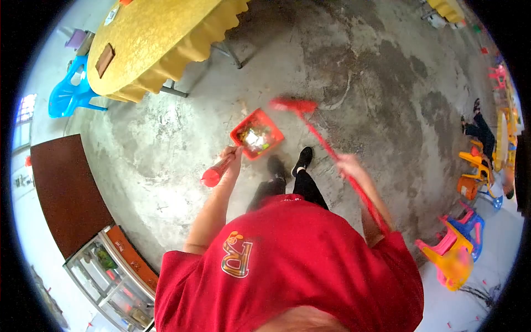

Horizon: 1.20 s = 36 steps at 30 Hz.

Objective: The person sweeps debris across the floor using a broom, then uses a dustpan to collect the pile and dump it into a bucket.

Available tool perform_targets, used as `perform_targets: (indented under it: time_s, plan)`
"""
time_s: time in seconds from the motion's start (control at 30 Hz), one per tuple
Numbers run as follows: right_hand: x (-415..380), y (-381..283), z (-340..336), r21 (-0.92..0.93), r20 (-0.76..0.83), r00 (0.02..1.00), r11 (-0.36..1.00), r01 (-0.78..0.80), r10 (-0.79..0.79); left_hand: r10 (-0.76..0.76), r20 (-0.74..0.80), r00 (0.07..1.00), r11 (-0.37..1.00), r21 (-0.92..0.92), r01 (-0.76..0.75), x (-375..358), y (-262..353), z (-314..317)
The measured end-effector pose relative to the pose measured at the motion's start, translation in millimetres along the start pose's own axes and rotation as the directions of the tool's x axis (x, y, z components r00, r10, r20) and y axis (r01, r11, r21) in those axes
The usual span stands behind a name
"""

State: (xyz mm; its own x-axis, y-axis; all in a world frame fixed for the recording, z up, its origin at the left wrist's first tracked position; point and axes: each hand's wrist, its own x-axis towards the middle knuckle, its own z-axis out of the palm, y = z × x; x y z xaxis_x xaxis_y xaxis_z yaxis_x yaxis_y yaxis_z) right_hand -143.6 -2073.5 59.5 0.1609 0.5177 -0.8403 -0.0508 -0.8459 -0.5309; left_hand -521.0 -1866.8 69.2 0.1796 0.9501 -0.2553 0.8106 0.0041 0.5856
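Observation:
A red dustpan (257, 134) with bits of debris in it is held a little in front of my feet. My left hand (232, 157) is closed round its thick red handle (214, 174). On the right, my right hand (349, 165) grips the long red stick of a broom (321, 138), slightly blurred. The red broom head (293, 104) lies beyond the dustpan, to its upper right, apart from it. Small light scraps are on the grey concrete floor near the dustpan's far edge.
A table with a yellow cloth (160, 41) and a blue chair (72, 91) stand at the upper left. At the lower left are a brown panel (69, 191) and a glass cabinet (110, 276). Colourful stools (453, 243) and a person's legs (482, 131) are on the right.

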Motion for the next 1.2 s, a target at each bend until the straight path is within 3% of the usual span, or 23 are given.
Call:
perform_targets:
  time_s: [0.1,0.13,0.23,0.33,0.47,0.5,0.63,0.67,0.77,0.9,0.97,1.07,1.13,1.2]
  plan:
    - [-43.2,24.3,38.0,0.045,0.137,0.99,0.999,0.018,-0.024,-0.007,-0.011,1.0,0.998,-0.062,0.006,-2.6,21.3,-12.2]
    - [-63.4,11.0,47.7,0.072,0.16,0.987,0.997,-0.04,0.028,0.016,-0.008,1.0,0.999,0.034,-0.016,-0.8,24.8,-17.3]
    - [-88.6,-24.3,53.0,0.074,0.153,0.986,0.994,-0.081,0.069,-0.054,-0.032,0.998,0.995,-0.081,0.051,-3.7,11.2,-26.4]
    - [-52.8,-43.0,41.6,0.028,0.166,0.986,0.999,0.018,-0.022,-0.042,-0.112,0.993,0.976,-0.218,0.016,-17.4,-13.3,-31.4]
    - [31.3,-90.4,16.2,-0.234,0.078,0.992,0.966,0.112,-0.096,-0.062,-0.151,0.987,0.965,-0.26,0.02,-30.5,-52.2,-21.0]
    - [48.0,-97.5,14.1,-0.182,0.052,0.996,0.98,0.078,-0.07,-0.061,-0.16,0.985,0.957,-0.289,0.012,-32.9,-61.4,-18.6]
    - [35.5,-74.1,32.9,-0.318,0.141,0.988,0.948,-0.009,0.057,-0.166,-0.152,0.974,0.982,-0.112,0.15,-38.4,-27.6,-41.5]
    - [22.4,-58.9,45.8,-0.354,0.154,0.986,0.935,-0.002,0.06,-0.201,-0.137,0.97,0.966,-0.189,0.174,-36.3,-44.0,-32.2]
    - [-37.5,-49.5,76.8,-0.212,0.279,0.959,0.977,0.006,0.055,-0.242,-0.114,0.964,0.951,-0.224,0.213,-33.1,-43.5,-40.0]
    - [-77.8,-43.2,72.9,-0.005,0.315,0.942,0.993,-0.118,0.113,-0.146,-0.164,0.976,0.946,-0.312,0.089,-45.9,-94.1,-43.6]
    - [-86.0,-60.6,60.3,0.021,0.267,0.957,0.992,-0.126,0.116,-0.03,-0.218,0.976,0.928,-0.368,-0.054,-59.3,-105.8,-62.0]
    - [-62.9,-77.4,38.7,-0.115,0.134,0.99,0.993,-0.032,0.048,-0.162,-0.135,0.977,0.901,-0.425,0.091,-80.1,-115.7,-91.7]
    - [-36.5,-91.0,25.2,-0.192,0.035,0.999,0.981,0.022,-0.016,-0.175,-0.161,0.971,0.898,-0.43,0.09,-89.7,-123.9,-96.4]
    - [7.1,-91.7,11.8,-0.332,0.064,0.997,0.941,0.065,-0.046,-0.229,-0.156,0.961,0.897,-0.417,0.146,-96.4,-136.8,-91.6]
